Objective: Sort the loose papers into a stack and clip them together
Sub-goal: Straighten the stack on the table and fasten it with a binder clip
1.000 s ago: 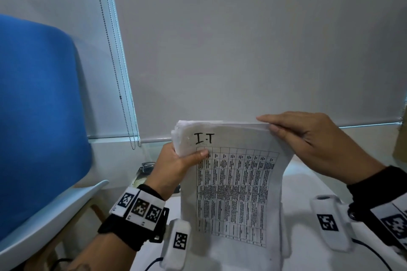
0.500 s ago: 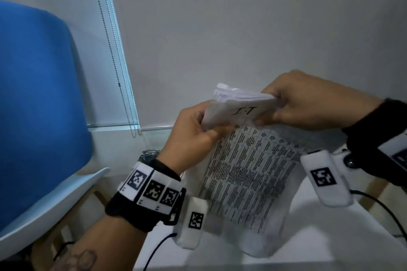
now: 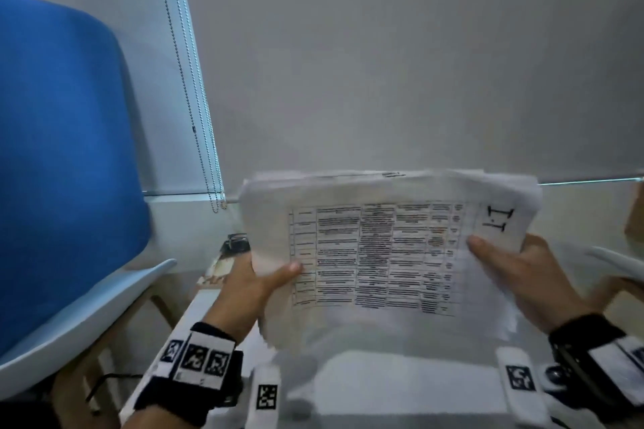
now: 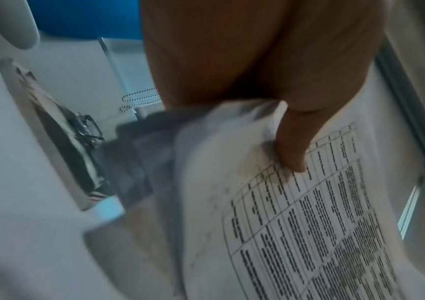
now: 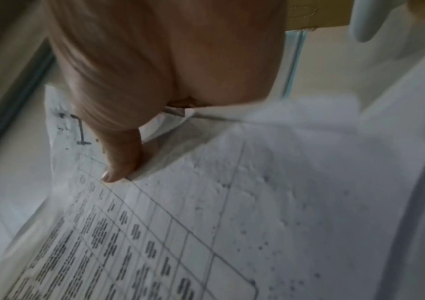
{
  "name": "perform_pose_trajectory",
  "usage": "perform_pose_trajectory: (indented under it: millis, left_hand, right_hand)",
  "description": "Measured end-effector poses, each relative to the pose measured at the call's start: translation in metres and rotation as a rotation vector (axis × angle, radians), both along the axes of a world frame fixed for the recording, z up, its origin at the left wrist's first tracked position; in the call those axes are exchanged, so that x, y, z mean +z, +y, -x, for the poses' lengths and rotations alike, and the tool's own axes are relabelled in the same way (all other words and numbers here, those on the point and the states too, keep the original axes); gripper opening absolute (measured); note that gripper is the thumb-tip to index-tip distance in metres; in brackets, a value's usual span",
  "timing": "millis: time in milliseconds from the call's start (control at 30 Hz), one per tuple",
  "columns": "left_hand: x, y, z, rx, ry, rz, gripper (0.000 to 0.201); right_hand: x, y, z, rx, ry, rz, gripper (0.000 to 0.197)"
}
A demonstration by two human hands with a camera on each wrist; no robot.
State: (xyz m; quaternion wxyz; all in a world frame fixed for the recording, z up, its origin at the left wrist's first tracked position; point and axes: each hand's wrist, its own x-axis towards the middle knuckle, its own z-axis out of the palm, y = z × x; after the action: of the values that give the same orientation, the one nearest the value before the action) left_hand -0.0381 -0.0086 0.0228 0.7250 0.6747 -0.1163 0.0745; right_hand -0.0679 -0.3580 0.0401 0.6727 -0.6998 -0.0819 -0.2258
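Note:
A thick stack of white papers (image 3: 376,254) with a printed table on its top sheet is held up in the air, lying sideways, with the handwritten "I.T" at its right end. My left hand (image 3: 258,282) grips the stack's left edge, its thumb (image 4: 293,146) lying on the top sheet (image 4: 296,223). My right hand (image 3: 515,275) grips the right edge, its thumb (image 5: 121,158) pressing on the sheet (image 5: 206,223). The fingers behind the stack are hidden. A black binder clip (image 3: 238,242) lies on a magazine (image 3: 219,265) at the table's far left corner, also seen as the clip (image 4: 88,130) beyond my left hand.
The white table (image 3: 383,387) lies below the stack. A blue chair (image 3: 62,150) stands close on the left. A bead cord (image 3: 195,129) hangs along the grey window blind behind. A white chair edge (image 3: 613,261) and a cardboard box (image 3: 636,216) are at the right.
The stack has been turned from upright to sideways, so the "I.T" heading went from top to right. Both hands shifted their grip to the stack's two side edges.

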Motion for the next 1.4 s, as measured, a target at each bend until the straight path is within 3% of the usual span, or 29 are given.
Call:
perform_pose_trajectory:
  millis: [67, 167, 267, 333, 433, 500, 567, 667, 733, 833, 967, 1033, 1133, 1233, 1333, 1400]
  left_hand:
    - [-0.014, 0.000, 0.001, 0.020, 0.012, -0.075, 0.028]
    - [-0.042, 0.001, 0.005, -0.015, 0.094, -0.096, 0.027]
    - [-0.058, 0.004, 0.006, -0.044, 0.136, -0.022, 0.076]
    - [-0.055, 0.008, 0.007, -0.055, 0.103, 0.028, 0.084]
    - [-0.041, 0.011, 0.007, -0.111, 0.016, 0.104, 0.074]
    - [-0.035, 0.012, 0.005, -0.149, -0.021, 0.124, 0.077]
    - [-0.032, 0.008, 0.004, -0.170, -0.014, 0.119, 0.082]
    - [-0.038, 0.003, 0.004, -0.114, -0.046, 0.086, 0.073]
    - [-0.036, 0.003, 0.006, -0.063, -0.090, 0.061, 0.057]
    - [-0.022, 0.001, 0.012, -0.047, -0.151, 0.025, 0.028]
    - [-0.023, 0.003, 0.014, 0.003, -0.171, 0.016, 0.034]
    - [-0.036, 0.004, 0.016, -0.006, -0.126, 0.010, 0.035]
    - [-0.048, 0.005, 0.017, -0.009, -0.064, 0.006, 0.063]
    - [-0.041, 0.009, 0.013, 0.034, -0.102, 0.043, 0.047]
    - [-0.038, 0.011, 0.014, 0.019, -0.101, 0.012, 0.042]
    - [-0.044, 0.009, 0.020, -0.005, -0.053, -0.057, 0.043]
  right_hand:
    - [-0.022, 0.001, -0.002, 0.016, 0.057, -0.033, 0.020]
    - [-0.044, 0.005, -0.002, 0.090, 0.145, -0.095, 0.035]
    - [-0.052, 0.007, 0.001, 0.171, 0.186, -0.157, 0.039]
    - [-0.050, 0.006, 0.002, 0.196, 0.167, -0.198, 0.029]
    - [-0.044, 0.000, -0.001, 0.196, 0.072, -0.304, 0.023]
    - [-0.042, -0.001, -0.003, 0.210, 0.017, -0.338, 0.025]
    - [-0.045, 0.001, -0.004, 0.211, 0.011, -0.313, 0.029]
    - [-0.056, 0.002, -0.006, 0.205, 0.035, -0.273, 0.034]
    - [-0.056, 0.004, -0.005, 0.162, 0.012, -0.238, 0.036]
    - [-0.048, 0.007, -0.002, 0.071, -0.062, -0.181, 0.056]
    - [-0.048, 0.013, 0.002, 0.083, -0.125, -0.211, 0.030]
    - [-0.059, 0.019, 0.003, 0.095, -0.080, -0.227, 0.028]
    - [-0.063, 0.028, 0.008, 0.111, -0.014, -0.247, 0.027]
    - [-0.057, 0.027, 0.007, 0.089, -0.048, -0.246, 0.040]
    - [-0.064, 0.024, 0.003, 0.092, -0.032, -0.272, 0.040]
    - [-0.075, 0.024, 0.004, 0.107, 0.037, -0.260, 0.058]
